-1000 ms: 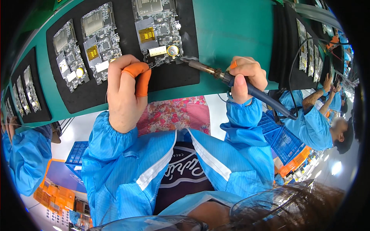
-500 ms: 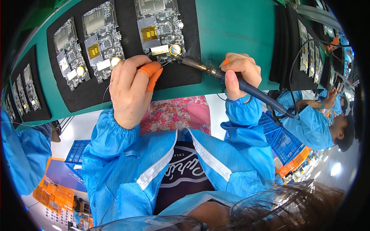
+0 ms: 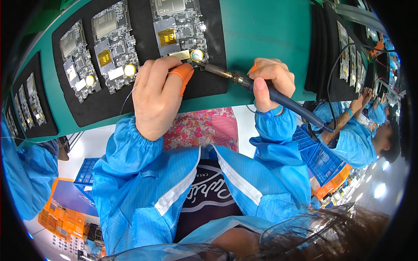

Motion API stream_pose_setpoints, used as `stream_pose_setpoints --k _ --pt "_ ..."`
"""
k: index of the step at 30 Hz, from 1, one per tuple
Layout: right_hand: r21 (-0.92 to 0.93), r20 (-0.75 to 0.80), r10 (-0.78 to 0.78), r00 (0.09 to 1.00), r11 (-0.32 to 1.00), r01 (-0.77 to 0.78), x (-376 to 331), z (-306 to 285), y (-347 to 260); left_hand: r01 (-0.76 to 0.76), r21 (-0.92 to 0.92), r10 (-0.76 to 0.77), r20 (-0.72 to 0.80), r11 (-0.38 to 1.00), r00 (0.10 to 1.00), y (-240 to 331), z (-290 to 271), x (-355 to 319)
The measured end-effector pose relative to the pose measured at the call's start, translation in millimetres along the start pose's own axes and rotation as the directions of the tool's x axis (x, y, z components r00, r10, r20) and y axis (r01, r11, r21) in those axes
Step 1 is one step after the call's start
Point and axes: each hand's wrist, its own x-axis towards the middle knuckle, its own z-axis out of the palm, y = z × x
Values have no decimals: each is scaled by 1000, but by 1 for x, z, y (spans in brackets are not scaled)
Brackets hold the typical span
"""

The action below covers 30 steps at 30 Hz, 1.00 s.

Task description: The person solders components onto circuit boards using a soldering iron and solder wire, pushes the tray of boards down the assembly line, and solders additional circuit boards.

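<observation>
My right hand [image 3: 273, 82] grips a soldering iron [image 3: 296, 107] by its dark blue handle. The iron's tip meets the lower edge of the rightmost circuit board [image 3: 186, 31], just below a round coin cell [image 3: 197, 55]. Closed in a pinch, my left hand [image 3: 157, 98] holds a thin solder wire [image 3: 127, 99] that trails down behind it to the left. Orange finger cots cover some fingertips on both hands. The left fingertips are at that board's lower edge, close to the iron's tip, and hide the wire's end and part of the board.
Two similar circuit boards [image 3: 114, 48] lie left on the same black foam mat [image 3: 146, 26], over a green table mat [image 3: 265, 30]. More boards lie on mats at far left and far right. The iron's black cable [image 3: 329, 82] loops at right. Co-workers in blue sit both sides.
My left hand has shifted right and slightly up, closer to the iron's tip. The iron and right hand have barely moved. At far right, a co-worker's arms have moved.
</observation>
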Motion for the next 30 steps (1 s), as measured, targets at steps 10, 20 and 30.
stream_pose_setpoints --k 10,20,30 --pt "3 0 -14 1000 1000 14 0 -1 2 -37 -41 37 8 998 999 0 -1 1" --pt "-22 -181 -91 979 996 89 -7 -13 -14 632 198 -498 -460 749 735 -84 -115 -64" --pt "-170 -423 -106 900 985 36 -26 -17 -65 657 -334 -714 -77 676 696 -155 -139 -90"
